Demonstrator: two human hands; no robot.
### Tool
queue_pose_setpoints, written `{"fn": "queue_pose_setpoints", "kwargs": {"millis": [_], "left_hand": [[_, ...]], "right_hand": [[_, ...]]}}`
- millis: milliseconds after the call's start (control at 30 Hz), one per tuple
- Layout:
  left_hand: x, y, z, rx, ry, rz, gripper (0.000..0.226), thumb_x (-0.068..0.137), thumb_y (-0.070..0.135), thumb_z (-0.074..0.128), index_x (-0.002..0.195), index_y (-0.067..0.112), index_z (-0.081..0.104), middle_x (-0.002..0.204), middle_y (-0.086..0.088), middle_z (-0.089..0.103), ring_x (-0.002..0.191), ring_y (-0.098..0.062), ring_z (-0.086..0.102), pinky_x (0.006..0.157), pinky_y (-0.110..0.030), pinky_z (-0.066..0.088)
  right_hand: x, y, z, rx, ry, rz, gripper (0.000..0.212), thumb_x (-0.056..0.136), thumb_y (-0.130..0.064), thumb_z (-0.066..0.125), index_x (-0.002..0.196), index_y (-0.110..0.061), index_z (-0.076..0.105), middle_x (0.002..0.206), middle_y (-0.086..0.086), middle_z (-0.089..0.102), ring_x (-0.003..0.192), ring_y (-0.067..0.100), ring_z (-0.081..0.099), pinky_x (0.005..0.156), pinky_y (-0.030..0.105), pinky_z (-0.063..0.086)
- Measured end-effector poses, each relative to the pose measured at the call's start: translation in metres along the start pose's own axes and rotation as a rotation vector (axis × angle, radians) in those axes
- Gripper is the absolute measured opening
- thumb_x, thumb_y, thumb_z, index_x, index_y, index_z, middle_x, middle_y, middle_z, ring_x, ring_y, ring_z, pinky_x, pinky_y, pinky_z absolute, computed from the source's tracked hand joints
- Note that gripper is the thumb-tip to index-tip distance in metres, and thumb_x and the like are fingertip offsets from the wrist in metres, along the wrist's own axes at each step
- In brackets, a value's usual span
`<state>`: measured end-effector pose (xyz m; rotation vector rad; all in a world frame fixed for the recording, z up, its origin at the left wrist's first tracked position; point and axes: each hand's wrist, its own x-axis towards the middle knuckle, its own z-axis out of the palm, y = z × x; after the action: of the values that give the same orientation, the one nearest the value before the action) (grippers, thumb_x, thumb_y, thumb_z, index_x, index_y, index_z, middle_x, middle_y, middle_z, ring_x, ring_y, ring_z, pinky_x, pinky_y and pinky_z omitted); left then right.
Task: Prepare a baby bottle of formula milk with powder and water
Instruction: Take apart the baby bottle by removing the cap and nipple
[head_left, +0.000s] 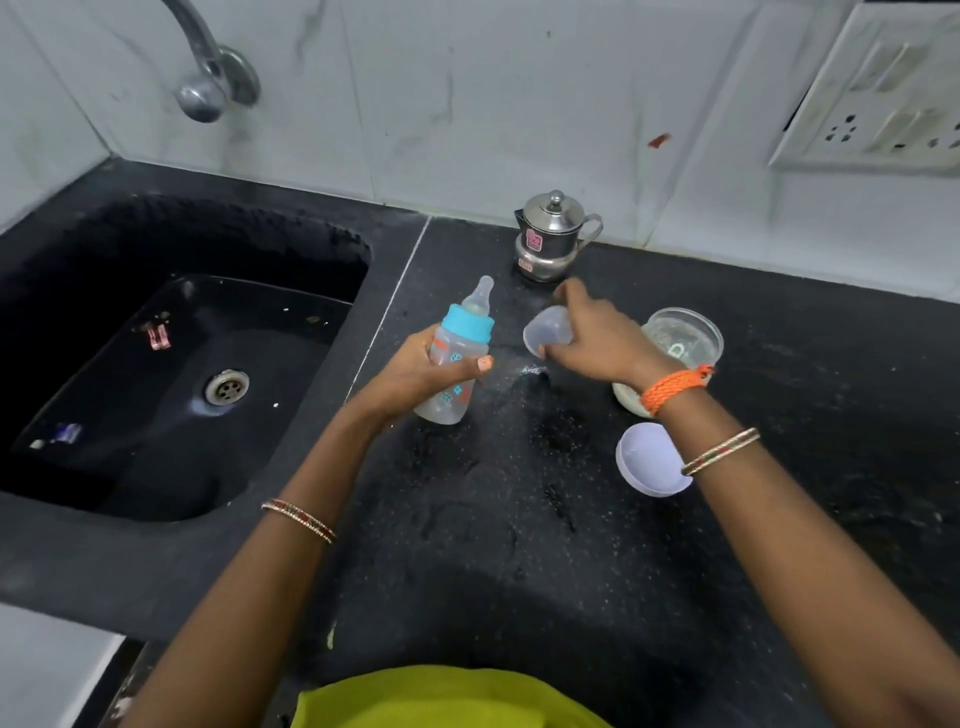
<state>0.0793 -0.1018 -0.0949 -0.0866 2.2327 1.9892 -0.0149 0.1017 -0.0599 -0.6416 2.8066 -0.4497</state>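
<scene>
blue plastic rings the neck of the baby bottle (451, 364), which the left hand (415, 374) grips round its clear body, fingers and thumb curled about it, tilted with the teat toward one o'clock and lifted just above the black counter (519, 545). the bottle looks empty, teat and collar on. at three o'clock of the bottle the right hand (592, 338) holds the clear dome cap (548, 332), fingers curled over it, its open mouth turned toward the bottle; cap and bottle are apart. just past the right wrist, at four o'clock of the cap, stands the open powder jar (685, 338) with white powder inside, and its pale lid (649, 460) lies on the counter at six o'clock of the jar. a steel pot (550, 239) with a lid sits at twelve o'clock, near the wall. the sink (182, 364) lies at nine o'clock.

the step in hand seems to be opening the bottle: the cap is off, nothing is filled yet. the next move likely calls for setting the cap down, then twisting off the blue collar while the left hand steadies the body, so water and powder can go in
</scene>
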Motion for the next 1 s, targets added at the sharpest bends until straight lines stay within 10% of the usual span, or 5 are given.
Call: {"fn": "queue_pose_setpoints", "kwargs": {"millis": [267, 400, 600, 800, 1000], "left_hand": [[0.001, -0.005, 0.012, 0.234, 0.232, 0.027, 0.044, 0.073, 0.035, 0.077, 0.107, 0.017, 0.055, 0.095, 0.000, 0.065, 0.085, -0.013, 0.064, 0.074, -0.028, 0.052], [0.001, 0.004, 0.024, 0.481, 0.360, 0.091, 0.051, 0.067, 0.054, 0.071, 0.100, 0.021, 0.051, 0.089, 0.004, 0.064, 0.080, -0.017, 0.063, 0.073, -0.041, 0.055], [-0.004, 0.028, 0.064, 1.040, 0.573, 0.260, 0.039, 0.078, 0.037, 0.059, 0.104, 0.010, 0.048, 0.093, -0.006, 0.063, 0.083, -0.031, 0.059, 0.064, -0.038, 0.039], [-0.011, 0.050, 0.060, 0.774, 0.274, 0.109, 0.042, 0.068, 0.043, 0.067, 0.087, 0.013, 0.045, 0.077, 0.002, 0.056, 0.070, -0.023, 0.053, 0.061, -0.033, 0.038], [-0.013, 0.058, 0.036, 0.145, -0.239, 0.002, 0.038, 0.060, 0.033, 0.072, 0.089, 0.010, 0.064, 0.074, -0.001, 0.068, 0.070, -0.016, 0.065, 0.067, -0.033, 0.054]], "right_hand": [[-0.003, -0.011, 0.023, -0.114, -0.066, -0.014, 0.075, 0.079, -0.028, 0.064, 0.144, -0.012, 0.031, 0.150, 0.011, 0.031, 0.136, 0.033, 0.030, 0.102, 0.051, 0.038], [-0.020, -0.033, 0.017, 0.442, 0.380, 0.026, 0.044, 0.074, -0.055, 0.061, 0.103, -0.022, 0.057, 0.093, -0.002, 0.068, 0.087, 0.017, 0.064, 0.078, 0.042, 0.053], [-0.020, -0.051, 0.025, 0.867, 0.224, 0.167, 0.047, 0.077, -0.064, 0.062, 0.064, -0.019, 0.061, 0.072, -0.003, 0.069, 0.069, 0.010, 0.066, 0.063, 0.029, 0.048], [-0.026, -0.046, 0.023, 0.958, 0.418, 0.196, 0.049, 0.065, -0.050, 0.067, 0.064, -0.002, 0.066, 0.070, 0.011, 0.072, 0.071, 0.026, 0.071, 0.072, 0.048, 0.057], [-0.042, -0.045, 0.010, 1.023, 0.354, -0.203, 0.037, 0.074, -0.039, 0.065, 0.048, -0.019, 0.048, 0.044, -0.010, 0.049, 0.044, 0.010, 0.047, 0.048, 0.028, 0.038]]}}
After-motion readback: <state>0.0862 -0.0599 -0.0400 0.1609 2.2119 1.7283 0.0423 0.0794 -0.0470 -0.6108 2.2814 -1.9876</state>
